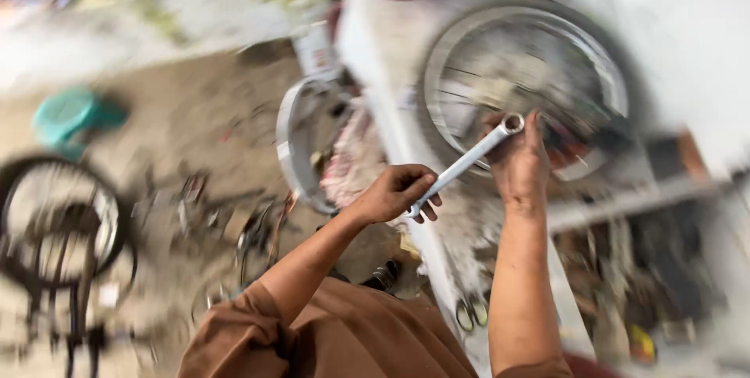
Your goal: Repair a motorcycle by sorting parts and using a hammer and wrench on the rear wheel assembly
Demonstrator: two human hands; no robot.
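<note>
Silvery metal catches the eye first: a long wrench lies slantwise in the middle of the frame, held by the person at both ends. The left hand is closed around the lower end of the handle, and the right hand pinches the ring end at the upper right, fingers narrow around it. Behind the right hand a wheel with spokes lies on a pale workbench; the picture is much blurred by motion, so small details I cannot tell. It seems to me that the person is bringing the ring end toward the middle of the wheel, so the step in hand is placing the tool, not yet turning it. The next move asks, I think, for the ring to sit squarely on its nut before any force is given. Left of the hands a curved grey mudguard hangs over the bench edge, close to the left wrist, and it could hinder a wide swing. Another wheel stands at the lower left on the dusty floor, a teal stool is above it, and scissors lie at the bottom centre.
</note>
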